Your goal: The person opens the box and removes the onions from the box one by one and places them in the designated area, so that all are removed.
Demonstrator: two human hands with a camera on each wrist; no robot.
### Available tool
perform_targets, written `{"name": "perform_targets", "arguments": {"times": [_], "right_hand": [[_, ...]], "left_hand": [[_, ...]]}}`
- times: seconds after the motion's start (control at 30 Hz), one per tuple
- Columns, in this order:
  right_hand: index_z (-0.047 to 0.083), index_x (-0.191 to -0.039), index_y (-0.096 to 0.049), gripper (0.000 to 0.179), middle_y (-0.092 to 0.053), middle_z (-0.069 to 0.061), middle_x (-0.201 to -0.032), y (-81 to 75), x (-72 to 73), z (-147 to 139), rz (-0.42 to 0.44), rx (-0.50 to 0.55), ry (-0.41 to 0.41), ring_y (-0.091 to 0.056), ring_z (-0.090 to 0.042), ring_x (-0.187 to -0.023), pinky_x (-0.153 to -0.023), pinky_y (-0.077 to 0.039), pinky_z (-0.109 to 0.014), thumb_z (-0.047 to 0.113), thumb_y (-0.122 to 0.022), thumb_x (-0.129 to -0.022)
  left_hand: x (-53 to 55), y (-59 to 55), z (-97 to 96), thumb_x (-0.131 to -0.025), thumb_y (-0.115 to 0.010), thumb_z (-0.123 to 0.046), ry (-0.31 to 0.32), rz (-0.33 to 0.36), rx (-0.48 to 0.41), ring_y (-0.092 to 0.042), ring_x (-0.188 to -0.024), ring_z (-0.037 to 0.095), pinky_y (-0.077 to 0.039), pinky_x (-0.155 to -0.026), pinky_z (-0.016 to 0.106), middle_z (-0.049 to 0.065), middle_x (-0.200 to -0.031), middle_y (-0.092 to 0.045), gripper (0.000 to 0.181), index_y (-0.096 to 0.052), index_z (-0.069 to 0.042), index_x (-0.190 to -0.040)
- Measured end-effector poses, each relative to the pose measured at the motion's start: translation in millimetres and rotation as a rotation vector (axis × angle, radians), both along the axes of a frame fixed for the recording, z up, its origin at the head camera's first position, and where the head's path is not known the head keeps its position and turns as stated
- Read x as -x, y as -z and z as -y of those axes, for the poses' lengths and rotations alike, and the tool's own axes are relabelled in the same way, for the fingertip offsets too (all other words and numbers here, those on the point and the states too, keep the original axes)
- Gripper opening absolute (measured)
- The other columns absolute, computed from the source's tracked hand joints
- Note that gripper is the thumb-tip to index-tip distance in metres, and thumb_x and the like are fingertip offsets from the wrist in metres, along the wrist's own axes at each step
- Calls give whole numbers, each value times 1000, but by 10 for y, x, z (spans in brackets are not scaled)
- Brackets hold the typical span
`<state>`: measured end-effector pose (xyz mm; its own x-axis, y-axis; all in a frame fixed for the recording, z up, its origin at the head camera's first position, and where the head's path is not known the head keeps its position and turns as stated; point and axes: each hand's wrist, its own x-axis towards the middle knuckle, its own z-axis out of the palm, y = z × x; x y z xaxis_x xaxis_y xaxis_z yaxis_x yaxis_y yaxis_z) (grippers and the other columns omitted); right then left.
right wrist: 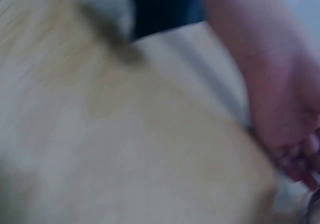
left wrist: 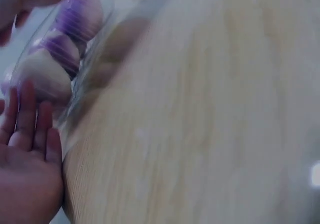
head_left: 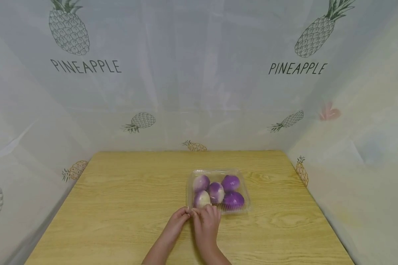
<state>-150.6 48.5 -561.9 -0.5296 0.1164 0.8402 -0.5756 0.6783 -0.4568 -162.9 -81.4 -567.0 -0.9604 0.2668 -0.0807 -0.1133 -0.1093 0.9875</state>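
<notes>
A clear plastic container point(head_left: 247, 195) sits on the table, holding several egg-shaped pieces point(head_left: 233, 200), some deep purple, others part white. At its near left corner, the left hand point(head_left: 176, 223) pinches the edge between thumb and forefinger. Close beside it, the right hand point(head_left: 207, 224) pinches the same corner, its other fingers bent over the front rim. The left wrist view shows the left palm point(left wrist: 30, 179) with the outer fingers point(left wrist: 26, 116) extended next to the container's side. The fingertips at the corner are partly hidden there.
The wood-grain table point(head_left: 129, 184) extends on both sides of the container. Pale cloth point(head_left: 199, 84) printed with pineapples hangs behind the table and along its left and right sides. Dark blue fabric point(right wrist: 165, 8) shows beyond the table edge in the right wrist view.
</notes>
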Motion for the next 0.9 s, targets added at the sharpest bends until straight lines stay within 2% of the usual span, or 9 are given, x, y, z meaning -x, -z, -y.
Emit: {"name": "perform_targets", "arguments": {"times": [0.2,0.3,0.47,0.6,0.73,0.9], "right_hand": [[11,-76,-74,16,-50,8,-72,-132,5,-4,31,27,-28,-41,-11,-70,-73,-27,-27,5,-85,-65],[12,-74,-76,17,-53,9,-73,-141,-10,-13,34,-11,-18,-42,-10,-70,-73,-29,-26,8,-86,-62],[13,-74,-77,14,-57,8,-76,-110,-19,-37,-41,-80,-39,-46,-11,-71,-74,-31,-27,14,-85,-64],[13,-78,-77,12,-60,8,-80,-104,-15,-67,-88,-79,-79,-49,-12,-73,-77,-31,-28,15,-83,-68],[11,-78,-77,13,-63,5,-81,-108,-6,-114,-127,-74,-91,-53,-14,-74,-77,-34,-30,12,-83,-67],[9,-75,-75,16,-65,2,-81,-112,-1,-196,-124,-76,-74,-54,-18,-76,-79,-36,-33,6,-84,-62]], "left_hand": [[15,26,39,-101,-50,-16,21,11,-11,-50,-109,17,-38,-98,32,1,-110,-59,20,-65,-2,-101],[3,23,48,-100,-52,-17,-4,25,-15,-50,-108,16,-38,-97,28,2,-109,-60,21,-66,-1,-103],[-40,-3,53,-100,-51,-15,-33,40,-28,-52,-107,14,-38,-95,23,1,-106,-63,23,-67,2,-103],[-60,-50,38,-99,-52,-11,-40,31,-39,-53,-103,13,-41,-94,24,1,-102,-63,21,-66,4,-101],[-44,-66,36,-99,-54,-10,-47,33,-40,-57,-97,12,-46,-87,27,2,-98,-64,18,-67,2,-96],[-18,-67,98,-98,-56,-12,-67,75,-33,-62,-90,19,-51,-76,29,7,-95,-68,23,-64,9,-100]]}}
